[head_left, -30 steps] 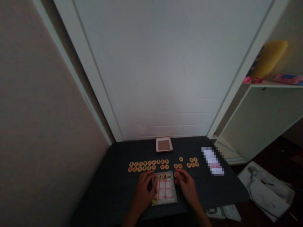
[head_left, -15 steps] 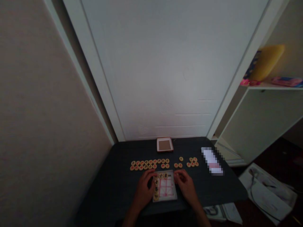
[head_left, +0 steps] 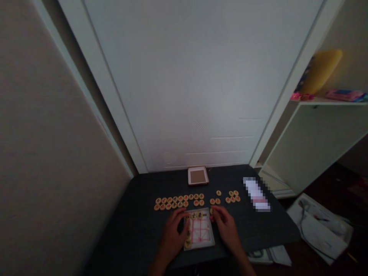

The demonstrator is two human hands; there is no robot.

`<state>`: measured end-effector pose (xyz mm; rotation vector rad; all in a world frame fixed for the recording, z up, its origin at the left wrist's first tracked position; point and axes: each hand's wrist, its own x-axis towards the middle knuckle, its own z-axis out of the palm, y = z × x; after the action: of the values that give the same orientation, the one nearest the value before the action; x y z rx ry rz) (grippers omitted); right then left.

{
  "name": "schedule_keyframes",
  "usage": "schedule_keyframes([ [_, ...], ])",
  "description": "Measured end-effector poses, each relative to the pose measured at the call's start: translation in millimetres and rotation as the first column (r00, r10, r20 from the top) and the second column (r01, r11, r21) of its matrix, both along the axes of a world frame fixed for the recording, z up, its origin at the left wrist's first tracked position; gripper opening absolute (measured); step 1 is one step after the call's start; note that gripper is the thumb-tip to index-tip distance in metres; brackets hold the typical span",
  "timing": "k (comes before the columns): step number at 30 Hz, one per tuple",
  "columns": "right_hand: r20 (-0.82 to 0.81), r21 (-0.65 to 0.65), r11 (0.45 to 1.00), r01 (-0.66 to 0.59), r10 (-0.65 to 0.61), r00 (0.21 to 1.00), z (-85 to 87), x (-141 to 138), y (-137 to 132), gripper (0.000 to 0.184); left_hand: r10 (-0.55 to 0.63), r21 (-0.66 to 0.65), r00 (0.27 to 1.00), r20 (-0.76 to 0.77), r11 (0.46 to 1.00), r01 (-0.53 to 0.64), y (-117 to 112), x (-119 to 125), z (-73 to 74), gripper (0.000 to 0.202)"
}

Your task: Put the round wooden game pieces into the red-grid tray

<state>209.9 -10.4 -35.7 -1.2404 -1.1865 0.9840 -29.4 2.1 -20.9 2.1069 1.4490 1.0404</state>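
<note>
The left hand (head_left: 174, 230) had edged further over the shallow white square box (head_left: 205, 230), its grip unclear to me; the right hand (head_left: 225, 223) pinched a round tan disc (head_left: 211, 211) just beside it. Discs (head_left: 200, 215) lined two inner sides; most lay outside.

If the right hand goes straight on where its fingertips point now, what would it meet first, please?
Most likely, the right hand would meet the right wall of the shallow box, near its far corner. The round piece it seems to hold may touch first; depth is unclear.
</note>
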Motion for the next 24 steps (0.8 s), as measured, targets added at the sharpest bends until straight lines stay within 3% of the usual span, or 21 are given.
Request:
schedule_keyframes([
  [5,0.029,0.016,1.0,0.024,-0.024,0.999,3.3,0.5,-1.1,0.04,0.007,-0.002,1.0,0.016,1.0,-0.007,-0.2,0.9,-2.0,0.02],
  [11,-0.048,-0.03,0.999,0.011,-0.013,0.999,5.5,0.5,1.5,0.044,0.022,0.046,0.995,0.102,0.999,-0.027,0.6,0.7,-0.1,0.019],
  [15,-0.099,-0.097,0.995,-0.025,0.016,0.995,17.0,1.0,3.2,0.046,0.032,0.04,0.979,0.199,0.998,-0.041,-0.6,8.5,15.6,0.019],
  [20,-0.035,-0.07,0.996,-0.048,0.046,0.998,40.3,-7.3,-4.3,0.044,-0.037,-0.145,0.959,0.279,0.986,0.081,-8.7,37.2,44.5,0.022],
  [24,0.012,-0.017,0.994,-0.104,0.104,0.994,56.4,-19.1,-14.6,0.04,-0.047,-0.179,0.941,0.336,0.977,0.112,-11.9,57.4,50.5,0.023],
])
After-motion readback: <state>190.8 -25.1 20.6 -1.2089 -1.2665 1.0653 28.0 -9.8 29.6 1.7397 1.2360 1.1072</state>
